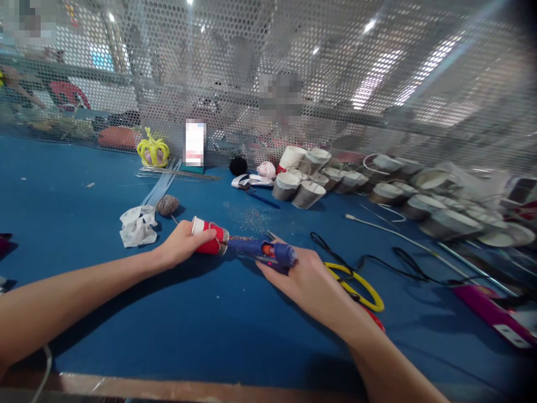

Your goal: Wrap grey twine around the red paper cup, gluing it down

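Note:
My left hand (181, 244) is closed around a red and white paper cup (205, 239), which lies tilted on its side with its white rim toward the left. Grey yarn runs round part of the cup near its base. In my right hand (302, 274) is a blue glue gun (255, 248) with an orange part in its body, and its nozzle meets or nearly meets the cup's base. A ball of grey yarn (168, 205) sits just beyond my left hand, beside a crumpled white piece of plastic (137, 225).
Several grey-wrapped cups (309, 193) crowd the back right. Yellow-handled scissors (361, 288), a black cord (377, 260) and a purple power strip (490, 313) lie on the right. A phone (195, 143) and a yellow crown-shaped piece (153, 150) stand before the perforated metal screen (235, 67).

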`<state>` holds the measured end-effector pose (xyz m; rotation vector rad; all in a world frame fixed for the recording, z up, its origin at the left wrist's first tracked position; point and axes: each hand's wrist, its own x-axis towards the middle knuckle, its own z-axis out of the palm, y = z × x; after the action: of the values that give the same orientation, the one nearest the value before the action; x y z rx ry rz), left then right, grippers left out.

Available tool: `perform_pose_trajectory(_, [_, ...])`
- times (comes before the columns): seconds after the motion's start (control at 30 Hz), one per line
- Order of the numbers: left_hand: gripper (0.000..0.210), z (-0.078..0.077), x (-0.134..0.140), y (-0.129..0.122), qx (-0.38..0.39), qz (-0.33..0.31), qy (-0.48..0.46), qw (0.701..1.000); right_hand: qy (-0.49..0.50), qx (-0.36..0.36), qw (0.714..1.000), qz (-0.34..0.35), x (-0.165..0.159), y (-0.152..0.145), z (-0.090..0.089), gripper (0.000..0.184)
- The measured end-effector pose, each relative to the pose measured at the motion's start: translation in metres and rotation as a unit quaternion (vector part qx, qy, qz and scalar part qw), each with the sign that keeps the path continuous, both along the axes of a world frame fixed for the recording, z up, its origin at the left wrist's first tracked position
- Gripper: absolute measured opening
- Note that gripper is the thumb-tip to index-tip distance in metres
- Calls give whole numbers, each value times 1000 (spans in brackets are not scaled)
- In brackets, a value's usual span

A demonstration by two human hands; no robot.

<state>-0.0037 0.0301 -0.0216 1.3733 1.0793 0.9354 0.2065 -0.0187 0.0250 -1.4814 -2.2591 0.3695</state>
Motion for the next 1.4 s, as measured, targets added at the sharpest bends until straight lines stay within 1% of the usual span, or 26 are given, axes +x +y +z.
perform_pose_trajectory(0.13, [27,0,-1,0,9,-3,13,1000,-15,19,1000,2,0,-1,1,18])
perform_pose_trajectory(0.27, [26,-1,-1,0,10,-11,0,1000,-15,27,1000,3,-1,-1,1,14])
perform_pose_trajectory(0.4, [24,-2,-1,1,8,-8,6,1000,-28,27,999,6,-1,-1,0,19])
perform_pose_trajectory(0.53, [26,-2,0,1,8,-3,8,1000,-22,33,999,2,0,-1,-1,17])
perform_pose_trajectory(0.7, [26,-4,-1,1,22,-2,18,1000,-38,3,999,11,-1,-3,2,18])
perform_pose_trajectory(0.83, [27,-4,-2,0,28,-8,23,999,-30,19,999,2,-1,-2,2,16])
perform_pose_trajectory(0.97, [29,-5,-3,-1,48,-31,29,998,-23,17,1000,1,0,0,3,11])
perform_pose_trajectory(1.17, [33,-7,-4,-3,90,-41,83,992,-7,39,999,-17,-1,0,5,16])
perform_pose_trajectory(1.4, [32,-9,-3,-5,114,-61,86,988,-3,58,998,-26,-1,3,1,17])
